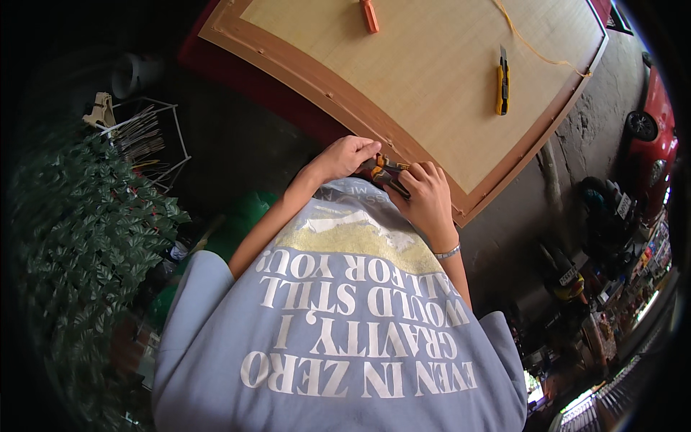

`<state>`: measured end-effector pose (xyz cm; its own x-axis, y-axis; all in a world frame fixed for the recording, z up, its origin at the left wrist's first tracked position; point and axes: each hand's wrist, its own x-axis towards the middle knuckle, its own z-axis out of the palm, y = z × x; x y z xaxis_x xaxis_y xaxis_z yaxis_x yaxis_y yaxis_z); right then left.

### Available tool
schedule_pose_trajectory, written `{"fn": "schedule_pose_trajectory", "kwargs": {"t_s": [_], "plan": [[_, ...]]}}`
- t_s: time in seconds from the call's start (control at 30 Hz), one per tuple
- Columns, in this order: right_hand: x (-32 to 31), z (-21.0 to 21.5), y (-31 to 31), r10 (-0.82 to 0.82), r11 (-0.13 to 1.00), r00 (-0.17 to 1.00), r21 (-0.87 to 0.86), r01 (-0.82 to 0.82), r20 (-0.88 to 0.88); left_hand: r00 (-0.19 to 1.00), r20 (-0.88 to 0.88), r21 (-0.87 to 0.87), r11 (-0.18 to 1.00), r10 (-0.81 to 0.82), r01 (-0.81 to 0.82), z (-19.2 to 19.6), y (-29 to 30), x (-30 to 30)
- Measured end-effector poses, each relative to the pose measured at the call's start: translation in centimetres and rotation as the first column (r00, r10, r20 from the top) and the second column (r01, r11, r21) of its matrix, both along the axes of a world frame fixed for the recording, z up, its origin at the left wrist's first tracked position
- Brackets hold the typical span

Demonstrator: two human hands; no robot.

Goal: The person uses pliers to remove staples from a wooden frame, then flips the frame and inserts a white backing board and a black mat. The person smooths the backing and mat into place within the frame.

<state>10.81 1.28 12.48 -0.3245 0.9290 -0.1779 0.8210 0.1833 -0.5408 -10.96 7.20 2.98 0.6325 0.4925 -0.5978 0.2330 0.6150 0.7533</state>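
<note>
Orange-and-black pliers [380, 173] sit between both hands at the near edge of the wooden panel [432, 65]. Left hand [350, 156] pinches the head end; right hand [426, 193] is clamped round the handles, whose long axis slants toward it.

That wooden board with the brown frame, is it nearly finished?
The woven panel already sits inside its brown frame, with studs along the near edge. Both hands, left hand and right hand, hold a small orange-and-black tool at that edge. Loose yellow cord and a yellow knife lie on top, so some work seems left.
</note>
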Motion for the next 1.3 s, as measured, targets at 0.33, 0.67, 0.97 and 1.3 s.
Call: {"fn": "schedule_pose_trajectory", "kwargs": {"t_s": [0.33, 0.67, 0.97, 1.3], "plan": [[-5.2, -4.8, 5.1, -0.106, 0.994, 0.994, 0.037, 0.105, 0.009, 0.855, -0.421, 0.312, 0.933, 0.304, -0.178, -1.1, 2.2, -9.0], [-7.8, -5.8, 9.9, -0.062, 0.99, 0.984, -0.114, 0.081, 0.167, 0.89, -0.322, 0.609, 0.79, 0.323, -0.066, -0.2, 11.2, -12.4], [-8.1, -5.2, 10.9, -0.03, 0.988, 0.991, -0.148, 0.049, 0.13, 0.951, -0.186, 0.695, 0.717, 0.247, -0.05, -2.4, 15.2, -10.3], [-14.7, -7.2, 4.3, -0.638, 0.77, 0.769, -0.064, 0.635, -0.046, 0.95, -0.08, 0.659, 0.731, 0.302, -0.177, -2.7, 15.8, -10.6]]}}
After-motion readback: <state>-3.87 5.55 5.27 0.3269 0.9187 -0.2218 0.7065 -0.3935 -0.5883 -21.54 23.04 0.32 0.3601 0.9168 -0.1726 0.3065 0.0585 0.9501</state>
